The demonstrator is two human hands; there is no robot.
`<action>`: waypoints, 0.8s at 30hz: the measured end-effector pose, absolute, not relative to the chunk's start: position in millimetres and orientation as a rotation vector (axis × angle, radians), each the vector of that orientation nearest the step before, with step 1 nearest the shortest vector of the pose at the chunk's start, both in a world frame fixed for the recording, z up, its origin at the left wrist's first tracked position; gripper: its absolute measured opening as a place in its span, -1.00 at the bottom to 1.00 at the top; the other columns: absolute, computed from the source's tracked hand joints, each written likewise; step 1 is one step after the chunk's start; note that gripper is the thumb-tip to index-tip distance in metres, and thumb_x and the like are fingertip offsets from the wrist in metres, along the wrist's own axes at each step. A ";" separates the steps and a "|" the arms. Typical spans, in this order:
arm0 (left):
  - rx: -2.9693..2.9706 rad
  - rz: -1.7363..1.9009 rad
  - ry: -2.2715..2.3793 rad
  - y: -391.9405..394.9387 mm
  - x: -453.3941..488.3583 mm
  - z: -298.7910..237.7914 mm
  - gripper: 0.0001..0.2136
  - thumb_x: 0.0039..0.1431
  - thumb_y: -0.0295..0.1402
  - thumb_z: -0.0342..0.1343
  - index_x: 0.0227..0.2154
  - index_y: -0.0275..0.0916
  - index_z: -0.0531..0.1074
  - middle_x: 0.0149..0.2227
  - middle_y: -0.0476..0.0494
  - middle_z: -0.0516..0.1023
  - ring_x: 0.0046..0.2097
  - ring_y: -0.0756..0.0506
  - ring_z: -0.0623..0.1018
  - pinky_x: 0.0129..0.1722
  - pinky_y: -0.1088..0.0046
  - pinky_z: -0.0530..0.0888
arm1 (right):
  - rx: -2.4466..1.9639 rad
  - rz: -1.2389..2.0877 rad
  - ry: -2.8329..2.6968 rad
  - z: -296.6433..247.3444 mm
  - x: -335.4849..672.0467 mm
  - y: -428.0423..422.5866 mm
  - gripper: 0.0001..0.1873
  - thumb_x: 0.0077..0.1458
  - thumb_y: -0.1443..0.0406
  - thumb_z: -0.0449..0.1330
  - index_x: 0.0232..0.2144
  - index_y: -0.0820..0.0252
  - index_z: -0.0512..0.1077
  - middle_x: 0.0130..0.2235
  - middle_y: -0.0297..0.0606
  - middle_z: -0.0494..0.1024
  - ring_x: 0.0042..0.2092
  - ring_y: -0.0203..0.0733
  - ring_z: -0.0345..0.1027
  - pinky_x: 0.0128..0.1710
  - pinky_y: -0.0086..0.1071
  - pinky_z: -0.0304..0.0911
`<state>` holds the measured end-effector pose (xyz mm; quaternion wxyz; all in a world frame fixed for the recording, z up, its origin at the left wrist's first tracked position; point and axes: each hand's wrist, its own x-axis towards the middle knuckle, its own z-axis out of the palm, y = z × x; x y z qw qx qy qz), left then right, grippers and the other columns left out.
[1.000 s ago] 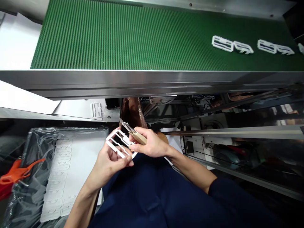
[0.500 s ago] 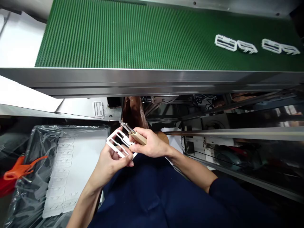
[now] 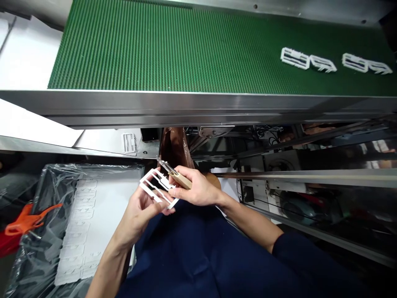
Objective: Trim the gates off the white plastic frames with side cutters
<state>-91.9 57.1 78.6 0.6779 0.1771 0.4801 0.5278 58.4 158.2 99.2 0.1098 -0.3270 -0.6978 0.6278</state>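
Observation:
Between my hands, in front of the dark blue clothing, is a white plastic frame [image 3: 151, 193] with thin crossbars. My left hand [image 3: 145, 207] grips its near side, thumb on top and fingers underneath. My right hand [image 3: 194, 187] is closed around a tan-handled tool [image 3: 181, 179] with a metal tip, which looks like a utility knife. The tip points up and to the left, past the frame's far corner. The right thumb and fingertips also meet the frame's right edge.
A green ribbed conveyor belt [image 3: 167, 45] runs across the top, with white plastic parts [image 3: 294, 58] at its right. Rows of white pieces [image 3: 81, 215] lie in a plastic-lined bin at left, beside an orange clamp [image 3: 26, 223]. Another white frame [image 3: 129, 142] rests on the ledge.
My left thumb has slid a little to the left along the white frame, and the left fingers have shifted slightly. The right hand and its tool have hardly moved.

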 end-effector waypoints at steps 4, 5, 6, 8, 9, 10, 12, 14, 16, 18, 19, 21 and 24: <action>0.235 1.312 1.181 67.2 -90.5 73.2 -0.46 0.07 -0.35 0.18 0.11 -0.13 0.14 -0.18 -0.14 0.51 -0.17 -0.11 0.52 -0.23 0.42 0.50 | -0.928 1.267 -2.375 89.5 57.9 152.8 -0.81 0.05 0.32 0.07 -0.22 0.21 0.26 -0.34 -0.33 0.39 -0.37 -0.34 0.25 -0.32 -0.48 0.18; 0.202 1.337 1.187 71.1 -88.1 73.3 -0.48 0.09 -0.34 0.17 0.10 -0.12 0.16 -0.17 -0.12 0.51 -0.18 -0.08 0.52 -0.22 0.44 0.49 | -0.873 1.124 -2.464 85.8 56.6 150.4 -0.80 0.06 0.32 0.05 -0.20 0.22 0.27 -0.32 -0.28 0.40 -0.34 -0.29 0.27 -0.28 -0.44 0.19; 0.177 1.349 1.182 75.3 -85.2 74.1 -0.51 0.10 -0.34 0.17 0.09 -0.12 0.18 -0.17 -0.11 0.51 -0.21 -0.06 0.52 -0.25 0.48 0.48 | -0.811 1.009 -2.539 82.5 55.0 147.8 -0.79 0.08 0.31 0.04 -0.20 0.23 0.28 -0.30 -0.23 0.41 -0.31 -0.25 0.27 -0.24 -0.40 0.20; 0.132 1.345 1.146 83.9 -78.6 76.6 -0.56 0.11 -0.36 0.15 0.06 -0.18 0.24 -0.19 -0.12 0.51 -0.29 -0.03 0.52 -0.36 0.57 0.47 | -0.688 0.896 -2.621 78.6 51.8 142.5 -0.79 0.10 0.26 0.03 -0.22 0.25 0.29 -0.28 -0.16 0.42 -0.25 -0.19 0.28 -0.17 -0.34 0.22; 0.095 1.338 1.112 87.9 -75.8 77.5 -0.60 0.12 -0.38 0.13 0.04 -0.22 0.27 -0.22 -0.13 0.52 -0.33 -0.02 0.52 -0.41 0.59 0.46 | -0.641 0.897 -2.617 78.8 51.0 140.3 -0.79 0.11 0.24 0.03 -0.23 0.25 0.29 -0.27 -0.15 0.42 -0.23 -0.19 0.28 -0.15 -0.33 0.22; 0.049 1.338 1.058 91.4 -73.8 77.9 -0.64 0.15 -0.38 0.09 0.03 -0.26 0.30 -0.26 -0.14 0.52 -0.36 -0.01 0.51 -0.44 0.60 0.46 | -0.607 0.923 -2.582 80.6 51.2 138.7 -0.78 0.11 0.22 0.04 -0.24 0.25 0.28 -0.27 -0.16 0.43 -0.23 -0.20 0.29 -0.14 -0.34 0.23; -0.047 1.339 0.904 96.5 -72.5 76.7 -0.68 0.22 -0.32 -0.02 0.00 -0.31 0.34 -0.32 -0.14 0.52 -0.39 -0.02 0.51 -0.44 0.56 0.48 | -0.606 1.010 -2.460 87.8 55.3 137.6 -0.77 0.09 0.21 0.09 -0.23 0.24 0.27 -0.28 -0.20 0.43 -0.26 -0.25 0.30 -0.17 -0.40 0.25; -0.112 1.329 0.762 99.2 -74.2 73.5 -0.63 0.28 -0.21 -0.13 -0.01 -0.33 0.36 -0.35 -0.15 0.51 -0.39 -0.04 0.51 -0.41 0.48 0.51 | -0.750 1.082 -2.313 96.5 63.9 139.7 -0.72 0.08 0.22 0.13 -0.19 0.24 0.26 -0.28 -0.23 0.43 -0.32 -0.30 0.30 -0.23 -0.45 0.26; -0.132 1.310 0.696 99.9 -77.5 69.8 -0.54 0.28 -0.11 -0.20 -0.02 -0.36 0.37 -0.35 -0.18 0.51 -0.37 -0.07 0.51 -0.36 0.40 0.53 | -0.993 1.127 -2.184 102.1 74.3 145.0 -0.71 0.09 0.21 0.13 -0.16 0.23 0.26 -0.30 -0.26 0.43 -0.35 -0.33 0.30 -0.27 -0.46 0.25; -0.121 1.294 0.681 99.0 -81.3 66.7 -0.51 0.28 -0.09 -0.22 -0.01 -0.38 0.37 -0.33 -0.21 0.51 -0.35 -0.08 0.52 -0.33 0.36 0.53 | -1.196 1.146 -2.092 101.7 83.0 152.8 -0.74 0.11 0.19 0.10 -0.18 0.22 0.27 -0.31 -0.27 0.42 -0.35 -0.32 0.31 -0.28 -0.45 0.25; -0.112 1.290 0.678 97.9 -83.2 65.6 -0.52 0.28 -0.10 -0.21 -0.01 -0.38 0.37 -0.32 -0.22 0.51 -0.35 -0.08 0.52 -0.32 0.36 0.53 | -1.249 1.154 -2.069 99.4 85.8 156.9 -0.75 0.11 0.19 0.10 -0.20 0.22 0.27 -0.31 -0.28 0.42 -0.34 -0.31 0.31 -0.27 -0.44 0.24; -0.099 1.275 0.689 94.4 -86.1 65.4 -0.55 0.28 -0.13 -0.19 -0.01 -0.37 0.37 -0.31 -0.21 0.52 -0.34 -0.08 0.52 -0.31 0.37 0.53 | -1.291 1.132 -2.035 93.7 88.3 163.3 -0.76 0.10 0.20 0.10 -0.22 0.22 0.29 -0.30 -0.27 0.42 -0.30 -0.30 0.31 -0.24 -0.43 0.24; -0.080 1.203 0.794 90.1 -86.1 72.1 -0.60 0.23 -0.10 -0.10 -0.03 -0.24 0.41 -0.28 -0.16 0.54 -0.29 -0.08 0.54 -0.24 0.39 0.52 | -1.345 1.023 -1.992 93.6 88.9 162.3 -0.80 0.09 0.26 0.07 -0.22 0.23 0.32 -0.27 -0.24 0.44 -0.25 -0.28 0.33 -0.20 -0.44 0.25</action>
